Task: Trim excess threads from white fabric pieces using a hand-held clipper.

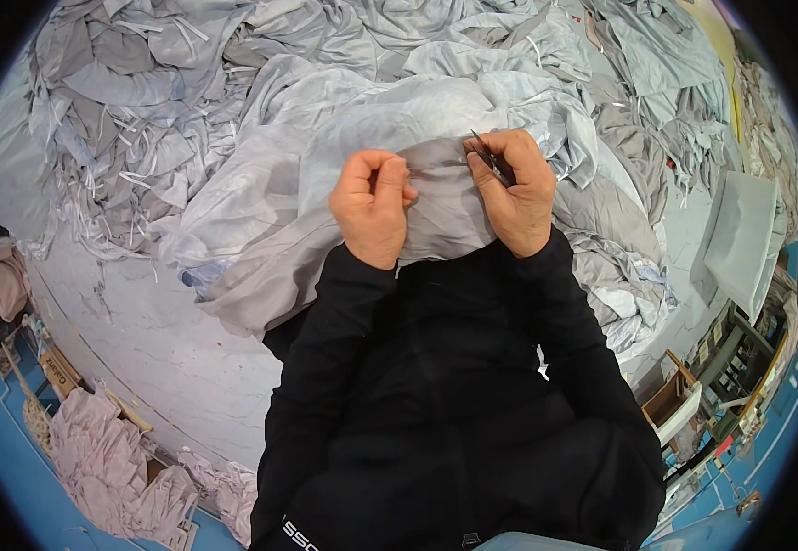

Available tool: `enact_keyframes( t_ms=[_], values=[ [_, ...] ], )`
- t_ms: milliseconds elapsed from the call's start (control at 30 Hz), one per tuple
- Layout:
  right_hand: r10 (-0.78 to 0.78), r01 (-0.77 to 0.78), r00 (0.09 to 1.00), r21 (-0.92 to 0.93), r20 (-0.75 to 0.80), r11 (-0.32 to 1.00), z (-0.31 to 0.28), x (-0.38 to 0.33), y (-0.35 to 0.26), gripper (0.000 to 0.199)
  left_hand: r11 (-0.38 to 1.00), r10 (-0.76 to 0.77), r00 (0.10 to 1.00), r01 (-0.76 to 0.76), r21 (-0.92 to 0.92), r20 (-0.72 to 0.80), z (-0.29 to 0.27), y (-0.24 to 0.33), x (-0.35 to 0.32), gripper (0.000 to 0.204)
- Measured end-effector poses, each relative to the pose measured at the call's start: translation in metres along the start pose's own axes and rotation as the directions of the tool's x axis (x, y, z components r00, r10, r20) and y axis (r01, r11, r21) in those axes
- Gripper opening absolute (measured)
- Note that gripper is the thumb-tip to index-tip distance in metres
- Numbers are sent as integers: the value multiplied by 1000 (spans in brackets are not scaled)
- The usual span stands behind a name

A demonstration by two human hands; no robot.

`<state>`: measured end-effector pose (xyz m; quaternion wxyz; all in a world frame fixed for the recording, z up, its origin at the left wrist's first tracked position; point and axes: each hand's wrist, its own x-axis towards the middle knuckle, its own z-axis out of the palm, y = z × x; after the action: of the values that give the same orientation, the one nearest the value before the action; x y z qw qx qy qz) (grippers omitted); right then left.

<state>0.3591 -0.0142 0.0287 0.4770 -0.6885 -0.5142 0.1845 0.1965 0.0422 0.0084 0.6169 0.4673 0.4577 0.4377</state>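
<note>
A soft grey fabric [440, 207] is drawn up in front of my body, lying over my lap and the table's near side. My left hand [371, 207] is closed in a pinch at the fabric's left part, thumb against curled fingers. At the right, my right hand [520, 195] grips small dark thread snips [488, 154], their pointed tip angled up and left. The thumb and forefinger of that hand also meet the fabric's edge. Between the two hands the cloth stretches in shallow folds. Whether a loose thread lies between my fingers is too small to tell.
Heaped grey and pale blue fabric [151, 101] with white ties covers the far side of the white marbled table [160, 340]. Pinkish cloth [109, 455] is piled at lower left. A pale plastic bin [741, 241] and a small open drawer [670, 404] stand at right.
</note>
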Motion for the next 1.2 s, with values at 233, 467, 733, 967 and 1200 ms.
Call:
enact_keyframes(
  t_ms=[233,467,733,967,1200],
  values=[
    [0,-1,1000,51,7,999,3,2,1,12,798,438,878,-479,365,195,13,7,4,8],
    [-19,19,1000,32,-5,999,5,3,2,11,408,658,666,-707,577,351,19,9,13,18],
    [-48,48,999,23,-11,999,4,2,4,11,997,-8,999,4,-78,-46,-14,5,3,3],
    [-56,56,998,-25,5,998,3,2,0,10,1000,-27,998,28,-9,57,-20,9,1,7],
    [-67,67,998,-44,-2,997,7,3,-3,11,686,491,836,-544,483,245,-1,1,11,24]
  ],
)
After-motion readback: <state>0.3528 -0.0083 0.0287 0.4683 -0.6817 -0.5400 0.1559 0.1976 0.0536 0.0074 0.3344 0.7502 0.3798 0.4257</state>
